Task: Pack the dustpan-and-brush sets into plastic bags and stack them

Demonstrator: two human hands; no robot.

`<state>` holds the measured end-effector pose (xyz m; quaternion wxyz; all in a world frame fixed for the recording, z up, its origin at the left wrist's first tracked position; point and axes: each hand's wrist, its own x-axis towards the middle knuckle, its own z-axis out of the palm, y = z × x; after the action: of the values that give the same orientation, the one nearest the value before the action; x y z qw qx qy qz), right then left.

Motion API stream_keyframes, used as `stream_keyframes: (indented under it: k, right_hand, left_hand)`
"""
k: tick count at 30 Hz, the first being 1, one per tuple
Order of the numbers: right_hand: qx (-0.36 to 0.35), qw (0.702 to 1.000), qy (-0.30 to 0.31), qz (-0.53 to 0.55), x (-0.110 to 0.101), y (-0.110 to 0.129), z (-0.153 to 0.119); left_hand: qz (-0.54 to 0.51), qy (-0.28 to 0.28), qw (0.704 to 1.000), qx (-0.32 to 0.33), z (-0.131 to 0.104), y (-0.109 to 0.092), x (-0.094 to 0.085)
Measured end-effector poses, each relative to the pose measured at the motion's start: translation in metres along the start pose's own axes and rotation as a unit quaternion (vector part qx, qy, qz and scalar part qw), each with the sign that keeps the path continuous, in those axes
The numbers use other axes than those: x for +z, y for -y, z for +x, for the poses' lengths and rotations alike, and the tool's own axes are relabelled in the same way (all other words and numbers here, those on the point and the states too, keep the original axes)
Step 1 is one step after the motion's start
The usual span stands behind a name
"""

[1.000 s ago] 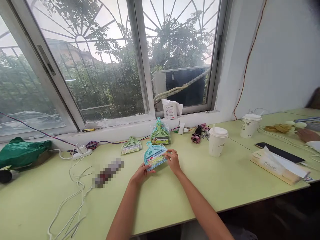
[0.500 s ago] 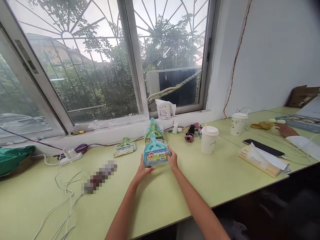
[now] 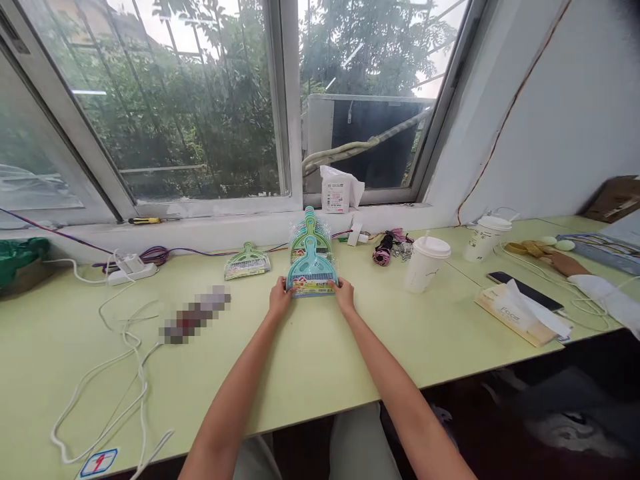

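Note:
A light-blue mini dustpan and brush set (image 3: 311,267), wrapped in clear plastic with a colourful label, stands handle up at the front of a row of similar sets. My left hand (image 3: 281,297) pinches its lower left edge. At the lower right edge, the fingers of my right hand (image 3: 345,295) are closed on the same set. Right behind it, a row of green and blue wrapped dustpan sets (image 3: 306,233) reaches back to the wall under the window. One green dustpan set (image 3: 247,262) sits apart, left of the row.
Left are a power strip (image 3: 131,270), loose white cables (image 3: 141,373) and a pixelated object (image 3: 195,317). Right are a lidded paper cup (image 3: 425,267), another cup (image 3: 486,239), a black phone (image 3: 525,291) and a tissue pack (image 3: 520,313). Another person's hand (image 3: 567,262) rests far right.
The blue set has gone from tilted to more upright against the row, with both hands still on its lower edges. My view has tipped downward, showing more of the table's front edge.

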<state>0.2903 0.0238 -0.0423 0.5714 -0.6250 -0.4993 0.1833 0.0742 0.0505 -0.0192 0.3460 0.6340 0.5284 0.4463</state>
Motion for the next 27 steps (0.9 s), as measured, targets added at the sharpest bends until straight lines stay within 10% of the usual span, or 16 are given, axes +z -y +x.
stream_keyframes:
  k: [8,14,27]
  right_hand:
    - [-0.089,0.986,-0.063,-0.124,0.031,-0.022,0.069]
    - [-0.147,0.983,-0.038,-0.106,0.071,-0.045,0.13]
    - [-0.173,0.985,-0.003,-0.024,0.067,-0.049,0.139]
  left_hand:
    - [0.209,-0.075,0.971,0.092,0.076,0.013,0.033]
    - [0.058,-0.15,0.971,0.175,0.135,0.03,0.056]
    - [-0.025,-0.114,0.984,0.132,0.125,0.023,0.06]
